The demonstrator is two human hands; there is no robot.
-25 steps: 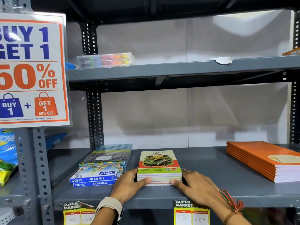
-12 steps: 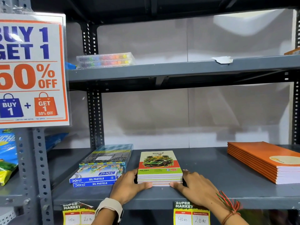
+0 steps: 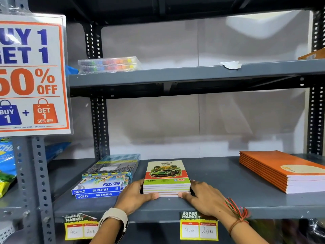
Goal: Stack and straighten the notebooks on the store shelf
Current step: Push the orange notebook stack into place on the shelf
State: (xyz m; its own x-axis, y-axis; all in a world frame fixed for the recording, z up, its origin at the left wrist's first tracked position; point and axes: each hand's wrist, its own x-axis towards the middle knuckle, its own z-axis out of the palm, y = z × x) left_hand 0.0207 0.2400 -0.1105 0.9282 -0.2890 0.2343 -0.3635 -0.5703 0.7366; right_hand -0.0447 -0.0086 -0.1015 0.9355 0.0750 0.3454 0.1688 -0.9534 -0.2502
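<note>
A small stack of notebooks (image 3: 166, 175) with a green car on the top cover lies near the front of the grey shelf (image 3: 228, 196). My left hand (image 3: 135, 196) presses against the stack's left side, thumb along its front edge. My right hand (image 3: 202, 196) holds the right side the same way. The stack's edges look even. A second stack of orange notebooks (image 3: 284, 171) lies at the right end of the shelf, turned at an angle.
Boxes of oil pastels (image 3: 100, 189) and a clear-topped box (image 3: 112, 164) sit just left of my left hand. A sale sign (image 3: 31, 74) hangs on the left upright. A crayon case (image 3: 108, 65) rests on the upper shelf. Price tags (image 3: 198, 226) hang below.
Both hands have stayed on the sides of the car-cover stack; its layers have been squared up slightly. The stack has barely shifted.
</note>
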